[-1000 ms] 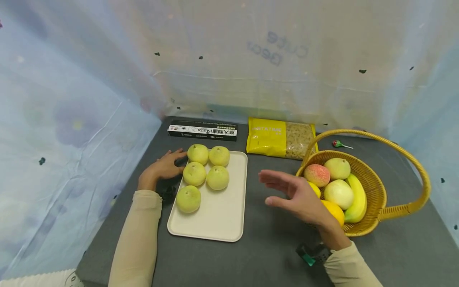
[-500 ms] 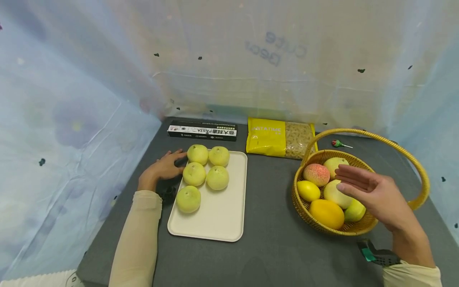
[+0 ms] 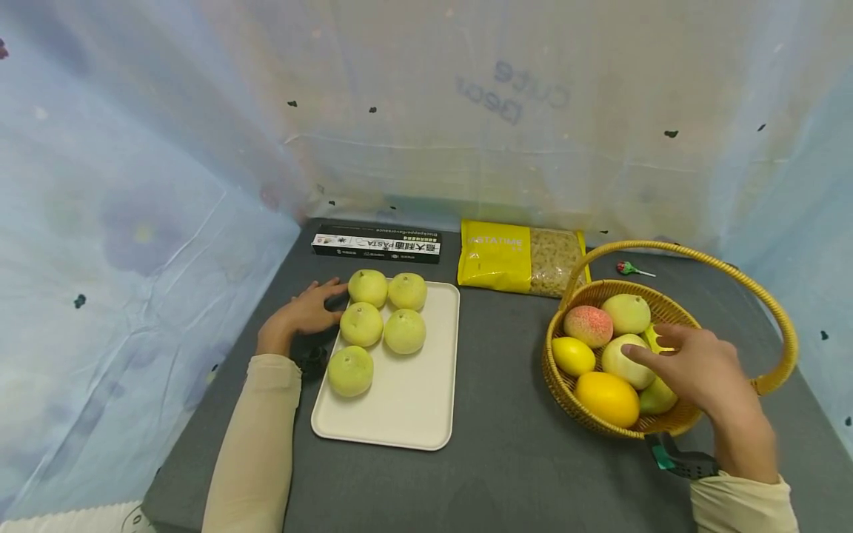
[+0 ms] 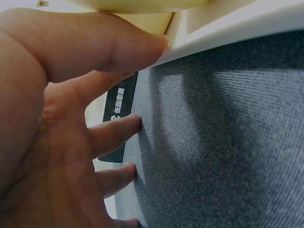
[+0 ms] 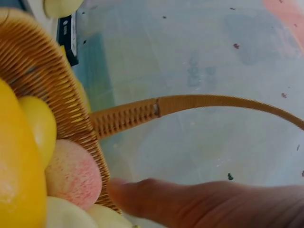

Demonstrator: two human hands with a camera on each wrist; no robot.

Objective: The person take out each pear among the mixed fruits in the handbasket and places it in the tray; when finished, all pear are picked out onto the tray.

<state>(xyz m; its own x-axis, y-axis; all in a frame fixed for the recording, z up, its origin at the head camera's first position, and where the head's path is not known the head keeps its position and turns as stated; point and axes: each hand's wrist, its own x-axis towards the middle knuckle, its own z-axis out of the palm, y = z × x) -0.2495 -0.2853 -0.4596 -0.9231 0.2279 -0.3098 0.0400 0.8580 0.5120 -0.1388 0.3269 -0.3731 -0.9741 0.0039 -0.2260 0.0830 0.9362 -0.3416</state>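
Observation:
Several round yellow-green fruits sit on the left half of a cream tray. My left hand rests at the tray's left edge, fingers spread, with the thumb against the rim in the left wrist view. My right hand is over the right side of a wicker basket, fingers slightly bent above a banana. Its thumb lies beside a pale round fruit. The basket also holds a peach, a lemon, a mango and a greenish fruit.
A black pasta box and a yellow pasta bag lie along the back of the dark table. A small red-and-green lollipop is behind the basket. The basket's tall handle arches over its right side.
My right hand has moved right, from the basket's left side to above its right side, and then lowered toward the banana. The left hand, tray and tray fruits stay put.

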